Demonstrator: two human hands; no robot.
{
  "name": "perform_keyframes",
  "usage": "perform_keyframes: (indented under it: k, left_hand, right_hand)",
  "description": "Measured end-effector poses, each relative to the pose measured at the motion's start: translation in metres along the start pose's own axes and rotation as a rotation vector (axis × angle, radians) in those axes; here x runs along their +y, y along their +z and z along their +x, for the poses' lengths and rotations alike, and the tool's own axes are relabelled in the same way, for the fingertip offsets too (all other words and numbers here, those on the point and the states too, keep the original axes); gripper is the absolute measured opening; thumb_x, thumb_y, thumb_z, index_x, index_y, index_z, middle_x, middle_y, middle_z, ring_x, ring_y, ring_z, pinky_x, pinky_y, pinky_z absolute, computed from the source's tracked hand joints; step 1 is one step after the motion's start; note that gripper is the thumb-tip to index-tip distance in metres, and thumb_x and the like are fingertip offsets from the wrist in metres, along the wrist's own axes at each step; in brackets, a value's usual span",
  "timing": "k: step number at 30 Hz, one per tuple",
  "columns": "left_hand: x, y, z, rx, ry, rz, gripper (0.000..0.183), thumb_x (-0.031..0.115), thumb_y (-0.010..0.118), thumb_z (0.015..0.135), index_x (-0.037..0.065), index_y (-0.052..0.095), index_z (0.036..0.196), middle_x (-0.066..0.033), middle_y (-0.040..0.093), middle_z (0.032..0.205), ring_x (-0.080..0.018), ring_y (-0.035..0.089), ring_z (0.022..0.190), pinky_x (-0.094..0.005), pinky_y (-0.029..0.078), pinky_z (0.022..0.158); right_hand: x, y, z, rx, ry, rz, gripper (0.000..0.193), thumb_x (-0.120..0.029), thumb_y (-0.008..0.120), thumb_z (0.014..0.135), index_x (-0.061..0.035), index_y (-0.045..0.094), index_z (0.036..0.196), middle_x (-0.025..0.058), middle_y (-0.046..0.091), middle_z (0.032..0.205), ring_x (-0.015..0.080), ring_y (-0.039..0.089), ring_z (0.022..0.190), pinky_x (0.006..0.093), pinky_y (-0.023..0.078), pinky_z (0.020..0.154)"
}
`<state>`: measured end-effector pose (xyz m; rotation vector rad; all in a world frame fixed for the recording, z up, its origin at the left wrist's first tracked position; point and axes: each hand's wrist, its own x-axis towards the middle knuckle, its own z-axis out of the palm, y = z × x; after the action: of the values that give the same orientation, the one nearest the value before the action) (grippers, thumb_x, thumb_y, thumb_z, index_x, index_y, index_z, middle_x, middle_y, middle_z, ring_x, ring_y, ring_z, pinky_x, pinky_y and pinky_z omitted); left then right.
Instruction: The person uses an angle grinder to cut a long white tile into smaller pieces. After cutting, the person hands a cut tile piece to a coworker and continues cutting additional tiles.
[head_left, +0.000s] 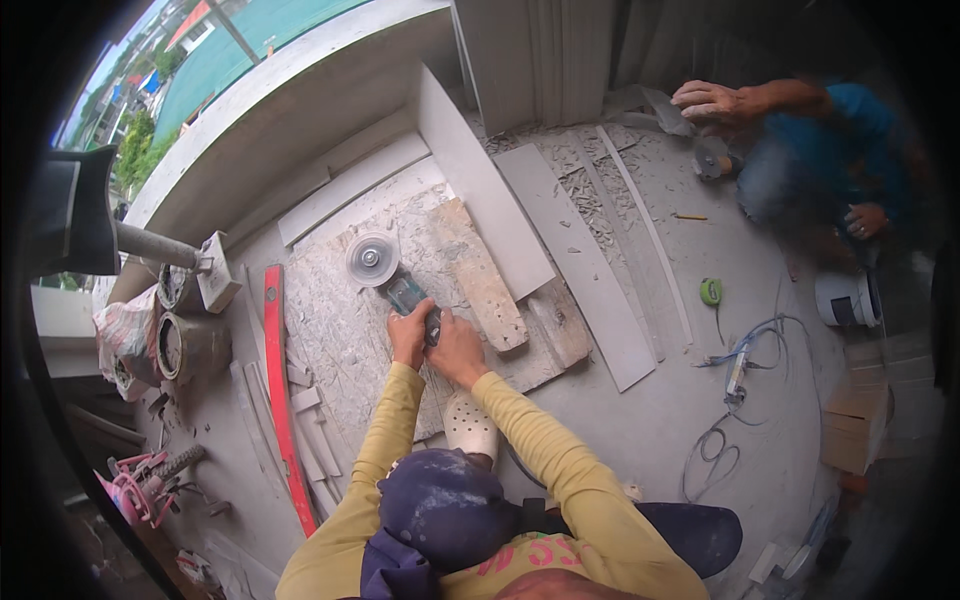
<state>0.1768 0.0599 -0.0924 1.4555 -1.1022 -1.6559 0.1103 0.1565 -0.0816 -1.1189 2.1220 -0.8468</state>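
Grinder (392,280) sits on the dusty board (330,330) on the floor, disc pointing away from the person. Both hands wrap its body: left hand (408,335) and right hand (455,350) side by side, grip tight on it. A wood plank (480,275) lies just right (chewed up), red level (280,390) to the left, and tile strips (580,260) are further right, by a co-worker's hand (712,102).

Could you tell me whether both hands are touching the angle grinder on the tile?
Touching. The head view shows the left hand and right hand wrapped side by side around the angle grinder body, behind its disc.
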Motion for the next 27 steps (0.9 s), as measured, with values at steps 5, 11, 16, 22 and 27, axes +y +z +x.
perform_keyframes:
  k: [5,11,16,22,27]
  left_hand:
    - [-0.025,0.006,0.018,-0.017,-0.056,-0.028,0.020,0.013,0.084,0.089,-0.003,0.073,0.094,-0.0057,0.073,0.087,-0.0150,0.065,0.066,-0.0321,0.052,0.060]
    - [-0.032,0.013,0.005,-0.039,0.042,-0.063,0.027,0.007,0.082,0.091,-0.012,0.068,0.104,-0.0128,0.074,0.096,-0.0201,0.069,0.076,-0.0365,0.058,0.067]
    - [-0.043,0.016,0.012,-0.009,0.077,-0.050,0.030,0.006,0.082,0.090,-0.013,0.066,0.107,-0.0145,0.074,0.098,-0.0206,0.069,0.078,-0.0366,0.059,0.068]
    - [-0.054,0.002,0.038,0.041,0.092,-0.004,0.033,0.006,0.083,0.090,-0.010,0.067,0.112,-0.0138,0.075,0.101,-0.0209,0.070,0.079,-0.0363,0.059,0.070]
    - [-0.054,0.004,0.025,-0.037,0.078,-0.057,0.041,0.013,0.083,0.094,-0.012,0.065,0.121,-0.0148,0.074,0.108,-0.0228,0.072,0.084,-0.0373,0.061,0.072]
  right_hand:
    - [0.014,-0.001,0.008,0.035,-0.098,-0.204,0.063,-0.016,0.080,0.080,0.0066,0.055,0.132,0.0238,0.065,0.124,0.0396,0.058,0.125,0.0465,0.051,0.107]
    - [0.022,0.011,-0.008,0.187,-0.152,-0.213,0.059,-0.016,0.074,0.085,0.0109,0.055,0.134,0.0230,0.063,0.124,0.0373,0.058,0.122,0.0430,0.051,0.106]
    - [0.024,0.013,-0.014,0.207,-0.138,-0.181,0.061,-0.016,0.075,0.085,0.0113,0.054,0.135,0.0242,0.062,0.126,0.0381,0.058,0.125,0.0437,0.051,0.107]
    - [0.017,-0.022,-0.030,0.016,-0.172,-0.112,0.065,-0.019,0.075,0.088,0.0111,0.053,0.141,0.0256,0.060,0.131,0.0414,0.059,0.127,0.0472,0.051,0.106]
    - [0.013,-0.062,-0.041,0.154,-0.202,0.009,0.063,-0.023,0.077,0.091,0.0094,0.056,0.141,0.0283,0.063,0.128,0.0445,0.065,0.118,0.0488,0.055,0.101]
